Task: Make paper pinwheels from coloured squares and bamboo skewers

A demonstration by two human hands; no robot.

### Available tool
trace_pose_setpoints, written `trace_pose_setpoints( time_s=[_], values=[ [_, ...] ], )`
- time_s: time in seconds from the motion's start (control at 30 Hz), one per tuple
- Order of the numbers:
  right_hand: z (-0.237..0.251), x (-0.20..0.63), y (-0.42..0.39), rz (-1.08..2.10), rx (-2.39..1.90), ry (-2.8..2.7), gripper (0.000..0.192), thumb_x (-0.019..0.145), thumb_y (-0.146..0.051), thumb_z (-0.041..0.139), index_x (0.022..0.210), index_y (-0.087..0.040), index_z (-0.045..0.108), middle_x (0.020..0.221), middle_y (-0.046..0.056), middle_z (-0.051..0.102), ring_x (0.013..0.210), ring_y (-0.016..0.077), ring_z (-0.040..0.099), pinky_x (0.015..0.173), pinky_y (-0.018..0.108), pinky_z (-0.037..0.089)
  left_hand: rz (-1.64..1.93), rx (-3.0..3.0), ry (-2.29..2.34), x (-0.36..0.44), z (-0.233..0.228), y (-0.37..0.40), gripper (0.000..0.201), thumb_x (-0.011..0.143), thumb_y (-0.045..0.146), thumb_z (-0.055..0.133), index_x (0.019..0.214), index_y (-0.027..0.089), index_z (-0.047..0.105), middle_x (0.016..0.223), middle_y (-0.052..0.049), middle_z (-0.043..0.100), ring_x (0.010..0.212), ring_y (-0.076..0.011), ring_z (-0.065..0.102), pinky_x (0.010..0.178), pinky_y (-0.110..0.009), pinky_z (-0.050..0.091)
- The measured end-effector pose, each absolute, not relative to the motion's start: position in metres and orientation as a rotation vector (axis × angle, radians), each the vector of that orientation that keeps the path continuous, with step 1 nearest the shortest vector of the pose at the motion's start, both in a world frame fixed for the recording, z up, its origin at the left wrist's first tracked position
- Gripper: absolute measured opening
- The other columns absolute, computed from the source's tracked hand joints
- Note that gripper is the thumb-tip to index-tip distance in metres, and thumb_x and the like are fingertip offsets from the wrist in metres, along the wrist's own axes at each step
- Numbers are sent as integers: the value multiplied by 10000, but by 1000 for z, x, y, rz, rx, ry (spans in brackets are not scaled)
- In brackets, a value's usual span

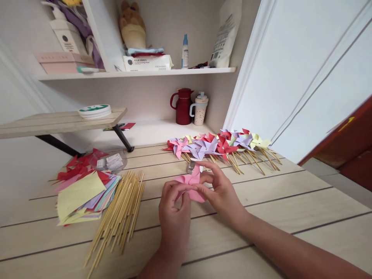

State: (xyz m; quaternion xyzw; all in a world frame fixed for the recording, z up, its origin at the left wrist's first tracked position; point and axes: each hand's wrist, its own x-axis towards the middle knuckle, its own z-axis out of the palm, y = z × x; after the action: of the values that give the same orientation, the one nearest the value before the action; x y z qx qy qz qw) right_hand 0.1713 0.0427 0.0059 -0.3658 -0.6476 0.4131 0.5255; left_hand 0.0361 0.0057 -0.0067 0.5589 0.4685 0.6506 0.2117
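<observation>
A pink paper pinwheel is held between both hands over the middle of the table, its blades folded toward the centre. My left hand pinches it from the left, thumb and fingers near the centre. My right hand grips it from the right, with the thumb meeting the left fingertips and the index finger stretched along the top blade. Just behind the top blade sits a small shiny metal piece, whose kind I cannot make out. No stick shows on this pinwheel.
Finished pinwheels on sticks lie in a row at the back right. On the left are loose wooden sticks, stacked coloured paper and a clear round dish. A raised wooden shelf stands behind; a red jug and a cup are farther back.
</observation>
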Motion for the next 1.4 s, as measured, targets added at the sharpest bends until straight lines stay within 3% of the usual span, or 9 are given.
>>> trace_pose_setpoints(
  time_s=[0.1,0.2,0.67,0.77,0.87,1.0,1.13,1.3,1.4],
  values=[
    [6,171,43,982,-872,-1545,527,840,-249,724,1305,-251,476,722,-30,651,674,156,607,653,282,481,1817,1420,1359,37,-8,7,146,837,148,628,952,237,641,937,-13,651,896,-149,637,807,-261,509],
    [6,172,42,955,-894,-1554,503,844,-251,722,1293,-251,497,708,-33,642,665,156,603,639,278,473,1843,1239,1355,40,-8,7,321,809,191,672,1108,245,569,1060,-45,662,982,-167,649,846,-286,522],
    [4,173,42,868,-874,-1604,506,878,-233,686,1331,-278,465,723,-38,669,708,174,643,748,332,506,1617,798,1165,45,7,2,885,734,310,803,1478,237,330,1047,-88,734,892,-180,708,797,-288,543],
    [3,174,42,825,-887,-1618,571,876,-241,687,1383,-285,429,714,-43,661,716,177,638,783,349,511,1596,801,1182,44,2,3,740,739,334,798,1391,207,472,1028,-87,741,874,-184,704,774,-277,537],
    [2,174,43,802,-894,-1627,669,872,-254,687,1456,-275,362,717,-40,655,738,187,638,832,381,512,1574,881,1229,41,-3,3,397,743,348,783,1079,165,676,931,-62,738,847,-185,687,748,-259,526],
    [2,173,44,819,-883,-1628,746,883,-245,656,1524,-254,277,725,-34,664,791,194,656,918,421,503,1628,1028,1216,38,-6,3,160,756,263,744,896,187,726,895,-49,727,842,-185,674,766,-275,532],
    [1,174,43,841,-874,-1641,732,880,-241,649,1522,-246,297,728,-35,668,751,175,651,885,400,521,1794,1268,1237,36,-4,2,116,781,203,699,865,236,771,964,-50,656,933,-185,638,803,-280,538],
    [0,175,43,819,-903,-1650,417,875,-252,674,1280,-241,573,802,9,690,754,175,653,742,333,536,1822,1400,1316,33,-2,0,165,821,179,664,862,274,793,943,-38,578,902,-161,597,762,-246,524],
    [1,176,40,821,-856,-1634,357,891,-236,656,1235,-248,563,827,14,677,757,173,649,707,317,540,1792,1453,1317,32,-2,-1,200,828,151,651,874,286,792,902,-25,572,869,-154,593,756,-240,511]
  ],
)
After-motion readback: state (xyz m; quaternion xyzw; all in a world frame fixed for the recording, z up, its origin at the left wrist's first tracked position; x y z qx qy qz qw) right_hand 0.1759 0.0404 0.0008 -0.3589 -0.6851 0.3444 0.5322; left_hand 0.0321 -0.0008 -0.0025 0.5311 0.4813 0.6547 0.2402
